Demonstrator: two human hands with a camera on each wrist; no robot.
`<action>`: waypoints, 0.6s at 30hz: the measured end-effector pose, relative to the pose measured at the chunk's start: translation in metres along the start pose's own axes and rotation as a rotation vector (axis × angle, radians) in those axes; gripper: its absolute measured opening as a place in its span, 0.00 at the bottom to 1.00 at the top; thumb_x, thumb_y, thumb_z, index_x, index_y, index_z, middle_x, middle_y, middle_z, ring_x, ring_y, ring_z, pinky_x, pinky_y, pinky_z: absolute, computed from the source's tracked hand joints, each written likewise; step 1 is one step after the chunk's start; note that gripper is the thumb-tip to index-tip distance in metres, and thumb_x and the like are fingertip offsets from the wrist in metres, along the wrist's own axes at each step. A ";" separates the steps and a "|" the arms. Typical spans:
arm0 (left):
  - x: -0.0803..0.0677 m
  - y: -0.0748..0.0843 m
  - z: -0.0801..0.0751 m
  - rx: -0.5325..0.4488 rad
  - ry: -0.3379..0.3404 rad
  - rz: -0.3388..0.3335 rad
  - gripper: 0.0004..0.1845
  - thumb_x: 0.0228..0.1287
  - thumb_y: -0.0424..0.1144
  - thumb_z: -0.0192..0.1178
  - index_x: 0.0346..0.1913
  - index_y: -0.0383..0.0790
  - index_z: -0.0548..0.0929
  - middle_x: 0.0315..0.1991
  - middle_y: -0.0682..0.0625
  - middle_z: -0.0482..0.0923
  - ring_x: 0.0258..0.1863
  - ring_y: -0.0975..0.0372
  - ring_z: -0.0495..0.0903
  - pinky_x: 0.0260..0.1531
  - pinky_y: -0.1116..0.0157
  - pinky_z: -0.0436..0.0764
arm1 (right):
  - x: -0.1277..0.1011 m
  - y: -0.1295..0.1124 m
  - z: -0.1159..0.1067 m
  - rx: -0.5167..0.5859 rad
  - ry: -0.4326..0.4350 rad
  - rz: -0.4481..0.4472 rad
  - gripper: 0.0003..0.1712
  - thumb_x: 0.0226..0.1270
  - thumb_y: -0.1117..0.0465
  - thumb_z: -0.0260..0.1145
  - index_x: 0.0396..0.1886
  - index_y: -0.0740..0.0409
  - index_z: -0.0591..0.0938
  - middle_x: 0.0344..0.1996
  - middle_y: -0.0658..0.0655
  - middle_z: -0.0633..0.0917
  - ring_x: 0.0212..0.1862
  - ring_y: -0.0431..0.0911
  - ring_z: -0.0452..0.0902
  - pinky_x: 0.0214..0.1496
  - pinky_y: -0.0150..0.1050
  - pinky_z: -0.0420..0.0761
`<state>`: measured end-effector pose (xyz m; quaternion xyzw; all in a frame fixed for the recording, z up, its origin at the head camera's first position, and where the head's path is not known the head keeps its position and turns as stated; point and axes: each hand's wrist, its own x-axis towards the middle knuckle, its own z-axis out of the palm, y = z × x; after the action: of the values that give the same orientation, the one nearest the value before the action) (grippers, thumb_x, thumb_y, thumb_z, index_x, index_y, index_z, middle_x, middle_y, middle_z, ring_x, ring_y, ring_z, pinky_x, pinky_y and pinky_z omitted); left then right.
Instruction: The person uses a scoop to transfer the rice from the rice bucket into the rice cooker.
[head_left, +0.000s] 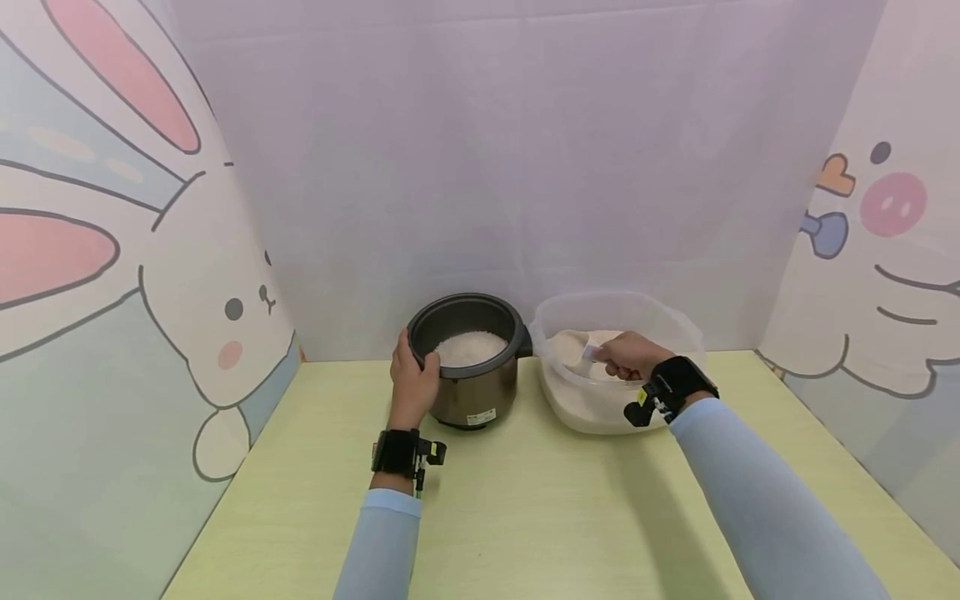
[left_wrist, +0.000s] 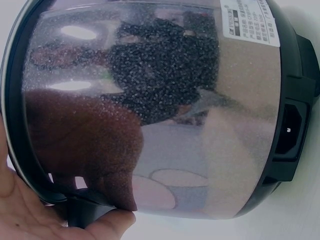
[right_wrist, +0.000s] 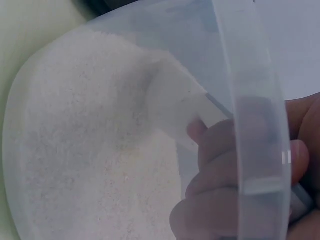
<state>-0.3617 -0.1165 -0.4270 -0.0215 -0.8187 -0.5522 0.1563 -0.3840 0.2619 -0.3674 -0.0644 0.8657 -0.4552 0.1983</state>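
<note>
A dark brown rice cooker point(head_left: 491, 387) stands lidless on the table, with white rice point(head_left: 472, 348) in its pot. My left hand point(head_left: 415, 379) grips it at the left side, thumb and fingers about the side handle point(left_wrist: 82, 210). To its right is a clear plastic tub point(head_left: 551, 367) that holds a lot of rice point(right_wrist: 75, 125). Inside the tub my right hand point(head_left: 633, 354) holds the handle of a pale scoop point(head_left: 590, 351). The scoop's bowl is down at the rice, seen blurred through the tub wall in the right wrist view.
The pale green table point(head_left: 510, 517) runs up to a plain light curtain point(head_left: 375, 192) behind the cooker and tub. Cartoon-printed panels point(head_left: 195, 275) stand at both sides. A power socket point(left_wrist: 289, 130) shows at the cooker's base.
</note>
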 end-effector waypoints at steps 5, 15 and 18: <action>0.001 -0.001 0.000 -0.002 0.003 0.008 0.39 0.77 0.45 0.46 0.84 0.46 0.42 0.82 0.41 0.42 0.81 0.45 0.42 0.74 0.41 0.55 | 0.000 0.002 0.000 0.067 0.053 0.003 0.26 0.83 0.57 0.49 0.65 0.76 0.71 0.18 0.48 0.67 0.19 0.40 0.54 0.24 0.35 0.59; -0.001 0.002 -0.001 0.003 0.006 0.014 0.39 0.77 0.45 0.46 0.84 0.45 0.42 0.82 0.40 0.42 0.81 0.45 0.41 0.74 0.41 0.54 | -0.005 0.000 0.001 0.148 0.121 0.014 0.27 0.83 0.57 0.48 0.69 0.74 0.69 0.21 0.50 0.69 0.20 0.40 0.54 0.24 0.35 0.59; -0.002 0.002 -0.001 -0.003 0.007 0.020 0.39 0.77 0.43 0.46 0.84 0.44 0.42 0.82 0.39 0.43 0.81 0.44 0.42 0.74 0.41 0.54 | -0.005 0.001 0.001 0.171 0.143 0.012 0.27 0.83 0.56 0.48 0.69 0.73 0.69 0.21 0.49 0.69 0.19 0.40 0.54 0.23 0.35 0.59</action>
<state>-0.3597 -0.1163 -0.4255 -0.0282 -0.8169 -0.5520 0.1647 -0.3793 0.2630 -0.3669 -0.0093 0.8359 -0.5297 0.1436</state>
